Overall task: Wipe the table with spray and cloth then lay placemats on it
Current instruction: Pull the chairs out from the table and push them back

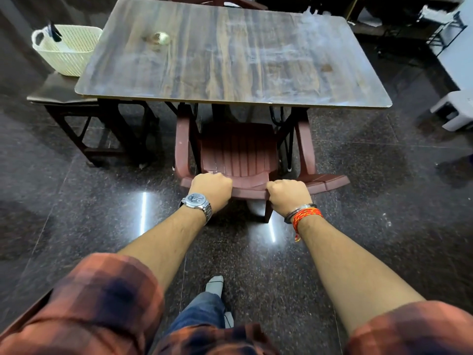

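Note:
A wood-grain table [230,60] stands ahead of me, its top streaked with pale smears and a small brown spot at the right. A small shiny round object [160,38] sits on its far left part. A maroon plastic chair [238,152] is tucked under the near edge. My left hand [211,189] and my right hand [289,194] both grip the top of the chair's backrest, a short way apart. No spray bottle, cloth or placemats can be seen.
A cream woven basket [65,48] with a dark item in it stands on a dark bench [66,94] left of the table. A white stool [454,108] is at the right. Dark polished floor lies around me; more furniture stands behind the table.

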A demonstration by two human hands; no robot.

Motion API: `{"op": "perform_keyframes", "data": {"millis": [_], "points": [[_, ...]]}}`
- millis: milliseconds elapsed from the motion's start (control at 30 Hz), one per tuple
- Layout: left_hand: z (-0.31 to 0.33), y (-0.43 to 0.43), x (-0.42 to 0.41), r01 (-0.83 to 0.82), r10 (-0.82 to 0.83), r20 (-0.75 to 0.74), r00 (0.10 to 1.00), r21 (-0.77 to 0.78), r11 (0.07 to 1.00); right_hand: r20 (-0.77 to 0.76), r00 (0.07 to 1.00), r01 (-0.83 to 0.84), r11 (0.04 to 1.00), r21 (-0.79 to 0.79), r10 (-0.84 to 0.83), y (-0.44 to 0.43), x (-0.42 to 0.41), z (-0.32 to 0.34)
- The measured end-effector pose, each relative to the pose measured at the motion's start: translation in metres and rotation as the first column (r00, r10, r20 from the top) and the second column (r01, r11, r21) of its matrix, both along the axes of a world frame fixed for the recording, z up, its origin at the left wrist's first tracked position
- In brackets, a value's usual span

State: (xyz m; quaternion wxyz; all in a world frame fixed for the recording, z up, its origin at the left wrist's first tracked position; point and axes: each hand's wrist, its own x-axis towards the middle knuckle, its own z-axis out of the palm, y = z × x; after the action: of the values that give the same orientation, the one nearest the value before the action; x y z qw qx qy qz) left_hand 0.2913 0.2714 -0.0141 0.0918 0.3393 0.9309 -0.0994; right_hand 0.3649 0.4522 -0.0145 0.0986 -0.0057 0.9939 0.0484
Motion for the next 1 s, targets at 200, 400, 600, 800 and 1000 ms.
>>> {"op": "perform_keyframes", "data": {"millis": [200,400,600,800,1000], "points": [[-0.005,0.001,-0.021,0.002,-0.002,0.005,1.000,-0.002,1.000,0.002,1.000,0.007,1.000,0.003,-0.007,0.004,-0.019,-0.004],[0.000,0.006,-0.046,0.012,-0.012,-0.017,1.000,-0.011,1.000,-0.023,0.999,0.026,1.000,0.004,-0.026,0.007,-0.045,-0.006],[0.000,0.011,-0.067,0.014,-0.014,-0.006,1.000,-0.011,1.000,-0.026,1.000,-0.004,1.000,0.008,0.004,0.015,-0.065,-0.007],[-0.004,0.010,-0.066,0.007,-0.007,0.001,1.000,-0.008,1.000,-0.032,0.999,-0.020,1.000,0.008,0.020,0.017,-0.065,-0.011],[-0.003,0.009,-0.062,-0.038,0.038,0.010,0.999,0.031,0.999,-0.022,1.000,0.004,1.000,0.004,-0.004,0.013,-0.063,-0.010]]}}
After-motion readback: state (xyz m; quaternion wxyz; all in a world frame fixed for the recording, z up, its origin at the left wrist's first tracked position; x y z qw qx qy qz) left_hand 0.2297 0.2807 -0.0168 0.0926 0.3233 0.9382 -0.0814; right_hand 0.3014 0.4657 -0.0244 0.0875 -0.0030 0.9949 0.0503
